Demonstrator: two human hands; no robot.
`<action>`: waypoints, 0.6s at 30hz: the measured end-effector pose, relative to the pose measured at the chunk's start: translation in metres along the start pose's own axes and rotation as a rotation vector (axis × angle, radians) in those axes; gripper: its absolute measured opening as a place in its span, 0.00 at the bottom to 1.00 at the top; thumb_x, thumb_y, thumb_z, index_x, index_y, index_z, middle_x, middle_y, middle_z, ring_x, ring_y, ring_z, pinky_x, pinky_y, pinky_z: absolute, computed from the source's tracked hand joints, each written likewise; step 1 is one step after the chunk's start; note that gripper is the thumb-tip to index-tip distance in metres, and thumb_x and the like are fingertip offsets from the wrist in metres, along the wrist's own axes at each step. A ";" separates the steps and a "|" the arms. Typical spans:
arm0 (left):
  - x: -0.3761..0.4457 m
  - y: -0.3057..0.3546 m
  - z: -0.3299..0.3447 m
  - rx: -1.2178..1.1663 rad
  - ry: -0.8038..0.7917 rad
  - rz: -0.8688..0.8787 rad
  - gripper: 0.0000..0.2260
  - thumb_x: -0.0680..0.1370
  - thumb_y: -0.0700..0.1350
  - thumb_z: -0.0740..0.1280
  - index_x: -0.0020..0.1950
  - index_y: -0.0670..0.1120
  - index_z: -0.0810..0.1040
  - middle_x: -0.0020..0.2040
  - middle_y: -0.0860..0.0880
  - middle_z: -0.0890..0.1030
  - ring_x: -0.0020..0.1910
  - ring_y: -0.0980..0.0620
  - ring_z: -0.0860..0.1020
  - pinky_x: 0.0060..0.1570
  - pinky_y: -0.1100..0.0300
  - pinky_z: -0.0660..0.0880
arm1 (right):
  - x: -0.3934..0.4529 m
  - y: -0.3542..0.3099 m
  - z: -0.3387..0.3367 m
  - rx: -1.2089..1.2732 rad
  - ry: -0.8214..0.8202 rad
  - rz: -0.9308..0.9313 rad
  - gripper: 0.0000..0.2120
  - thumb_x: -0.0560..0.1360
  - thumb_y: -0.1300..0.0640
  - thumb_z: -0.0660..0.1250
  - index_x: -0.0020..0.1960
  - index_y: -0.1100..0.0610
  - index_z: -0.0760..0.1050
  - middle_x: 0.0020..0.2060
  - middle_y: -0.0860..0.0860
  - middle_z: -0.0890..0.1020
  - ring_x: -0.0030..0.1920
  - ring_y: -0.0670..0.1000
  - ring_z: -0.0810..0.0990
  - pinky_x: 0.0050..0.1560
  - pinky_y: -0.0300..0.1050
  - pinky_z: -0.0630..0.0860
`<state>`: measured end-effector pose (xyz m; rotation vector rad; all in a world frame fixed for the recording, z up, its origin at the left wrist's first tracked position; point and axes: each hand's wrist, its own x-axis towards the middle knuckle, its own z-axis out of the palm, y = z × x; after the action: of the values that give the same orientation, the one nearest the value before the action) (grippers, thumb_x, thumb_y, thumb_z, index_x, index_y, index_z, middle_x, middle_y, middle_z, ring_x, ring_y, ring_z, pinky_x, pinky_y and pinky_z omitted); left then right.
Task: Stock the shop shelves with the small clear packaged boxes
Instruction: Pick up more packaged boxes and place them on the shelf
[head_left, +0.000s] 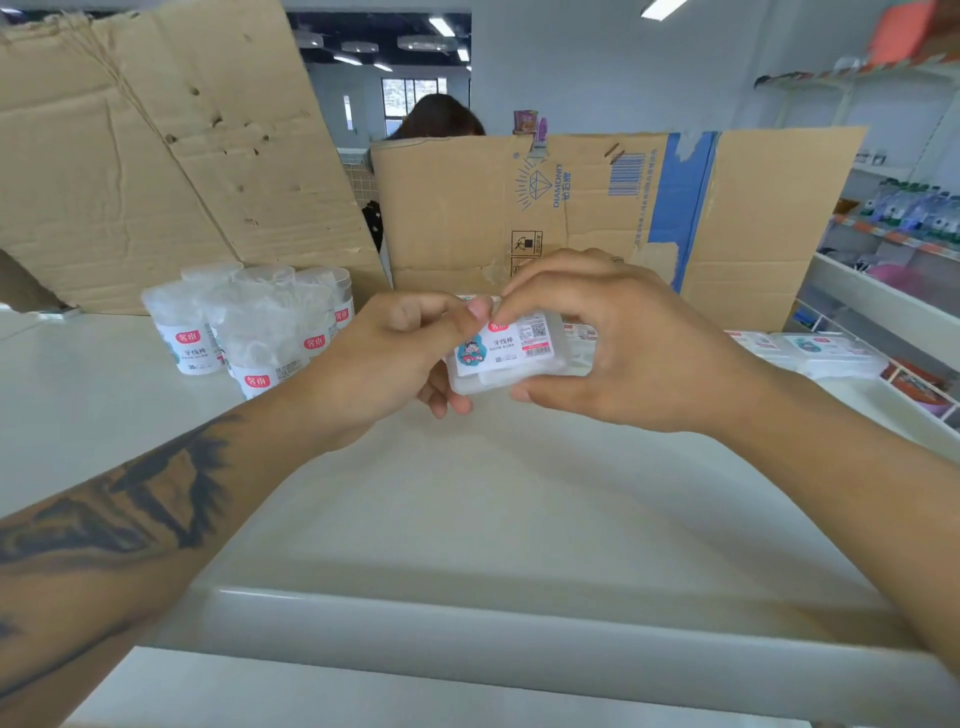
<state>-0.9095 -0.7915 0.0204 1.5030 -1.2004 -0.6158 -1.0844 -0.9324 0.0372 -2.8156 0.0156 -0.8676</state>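
Observation:
A small clear packaged box (511, 354) with a white label and a cartoon sticker is held above the white shelf (467, 499). My left hand (379, 358) holds its left end, thumb and fingers curled round it. My right hand (618, 343) grips its right side from above and below. More of the same clear boxes (821, 353) lie flat on the shelf to the right, and one is partly hidden behind my right hand.
Several clear cotton-swab tubs (249, 327) stand at the back left of the shelf. Cardboard sheets (571, 208) lean upright along the back. A person's head shows behind them. Stocked shelves (904, 218) run along the right.

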 end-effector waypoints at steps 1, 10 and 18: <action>-0.001 0.001 0.001 -0.022 -0.013 -0.023 0.19 0.83 0.54 0.63 0.58 0.39 0.82 0.44 0.39 0.84 0.34 0.43 0.82 0.35 0.55 0.76 | 0.001 0.001 0.000 -0.014 0.001 -0.003 0.24 0.67 0.51 0.82 0.61 0.50 0.81 0.58 0.47 0.80 0.59 0.47 0.77 0.60 0.40 0.71; -0.013 -0.019 0.002 0.837 -0.140 0.121 0.36 0.72 0.78 0.52 0.77 0.63 0.65 0.73 0.64 0.70 0.72 0.62 0.69 0.70 0.63 0.64 | -0.003 0.053 -0.021 -0.051 0.080 0.339 0.21 0.72 0.48 0.78 0.63 0.45 0.79 0.60 0.46 0.81 0.59 0.51 0.79 0.64 0.53 0.75; -0.024 -0.014 0.018 1.092 -0.539 -0.031 0.29 0.73 0.76 0.41 0.74 0.79 0.39 0.82 0.63 0.38 0.81 0.59 0.35 0.80 0.53 0.38 | -0.009 0.076 0.004 -0.156 -0.079 0.404 0.17 0.77 0.50 0.73 0.66 0.48 0.78 0.63 0.46 0.80 0.54 0.46 0.75 0.55 0.38 0.66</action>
<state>-0.9287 -0.7780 -0.0035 2.3247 -2.1320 -0.3839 -1.0861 -1.0055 0.0148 -2.8292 0.6415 -0.6838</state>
